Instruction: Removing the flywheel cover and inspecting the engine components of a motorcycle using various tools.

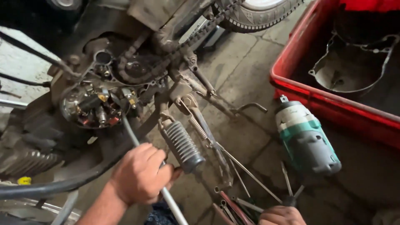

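Left hand [139, 173] holds a long metal rod [137, 143] in a closed grip against the engine stator [93, 106]; right hand's [281, 216] grip is unclear.

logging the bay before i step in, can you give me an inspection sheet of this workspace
surface: stained concrete floor, cracked.
job's things: long metal rod runs into the open engine side, coils exposed; ribbed footpeg beside it.
clutter: green-grey impact wrench lying on floor; loose hand tools; red crate holding an engine cover.
hands: left hand gripping the rod; right hand at the frame edge, on the tools.
cables: black cables at left.
surroundings: tyre, drive chain.
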